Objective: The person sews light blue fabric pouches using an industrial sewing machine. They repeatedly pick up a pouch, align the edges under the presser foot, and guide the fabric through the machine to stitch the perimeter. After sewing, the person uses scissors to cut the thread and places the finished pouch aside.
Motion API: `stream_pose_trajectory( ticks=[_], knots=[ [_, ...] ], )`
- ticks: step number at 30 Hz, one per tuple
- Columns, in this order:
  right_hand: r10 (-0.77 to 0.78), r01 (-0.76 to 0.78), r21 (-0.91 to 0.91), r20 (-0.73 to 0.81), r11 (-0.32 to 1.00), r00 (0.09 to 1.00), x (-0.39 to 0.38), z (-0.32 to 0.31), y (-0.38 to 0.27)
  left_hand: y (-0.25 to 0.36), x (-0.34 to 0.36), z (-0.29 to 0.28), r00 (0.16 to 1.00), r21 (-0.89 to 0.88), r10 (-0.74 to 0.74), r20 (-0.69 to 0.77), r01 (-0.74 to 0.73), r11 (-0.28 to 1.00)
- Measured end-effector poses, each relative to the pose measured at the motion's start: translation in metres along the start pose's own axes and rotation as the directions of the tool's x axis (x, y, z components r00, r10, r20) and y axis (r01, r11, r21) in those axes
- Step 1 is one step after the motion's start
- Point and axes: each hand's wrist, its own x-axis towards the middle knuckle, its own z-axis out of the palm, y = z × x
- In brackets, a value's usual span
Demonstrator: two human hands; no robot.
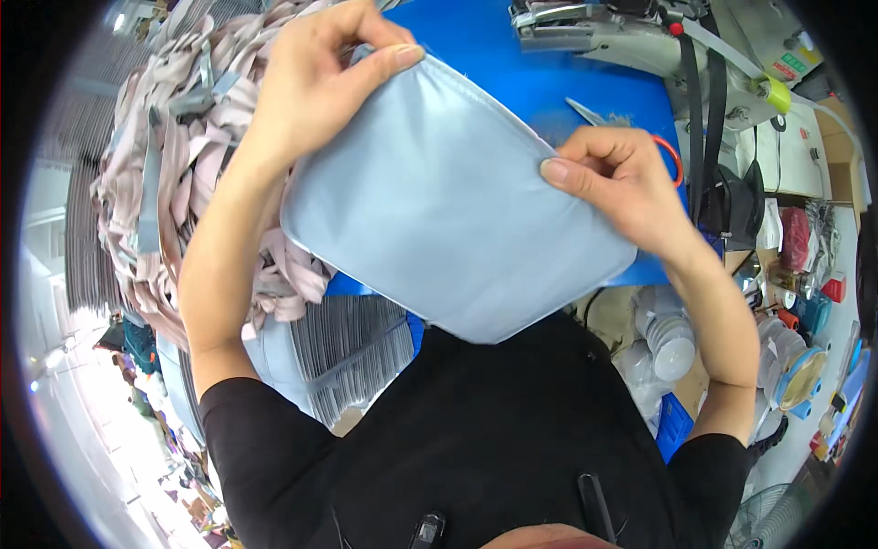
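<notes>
Currently, a blue-grey fabric panel (439, 206) is being held in the frame's upper centre, its upper edge being pinched by the left hand (315, 78) and the right hand (626, 178). Edge distortion is arguably being risked by uneven pulling; snagging is being risked by scissors (587, 113) lying near the right hand, upper right.

Fabric panel (439, 210): plain pale grey-blue. Surface (476, 41): solid blue. Strip pile (176, 174): dusty pink mixed with grey. Scissors handle (679, 165): orange-red. Shirt (494, 430): black. Lower stack (352, 343): grey, fine light-dark lines.
</notes>
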Motion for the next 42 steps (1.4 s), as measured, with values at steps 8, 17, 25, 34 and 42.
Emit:
stream_pose_trajectory(
  ticks=[8,17,25,34,42],
  knots=[
    [0.111,-0.05,0.298,-0.192,0.953,0.975,0.039,0.009,0.023,-0.096,0.114,0.032,0.93,-0.288,-0.149,0.337,0.252,0.924],
    [0.191,-0.071,0.398,-0.271,0.915,0.943,0.066,0.004,0.018,-0.119,0.156,0.056,0.947,-0.505,0.186,0.261,-0.03,0.863],
    [0.201,-0.076,0.377,-0.304,0.923,0.931,0.074,0.005,0.02,-0.135,0.169,0.056,0.934,-0.39,0.162,0.317,-0.027,0.92],
    [0.152,0.0,0.358,-0.396,0.934,0.905,0.089,0.003,0.018,-0.126,0.181,0.056,0.917,-0.354,0.187,0.353,-0.054,0.934],
    [0.147,0.108,0.525,-0.421,0.844,0.895,0.078,0.017,0.024,-0.132,0.189,0.06,0.93,-0.335,0.166,0.329,-0.049,0.941]
  ],
)
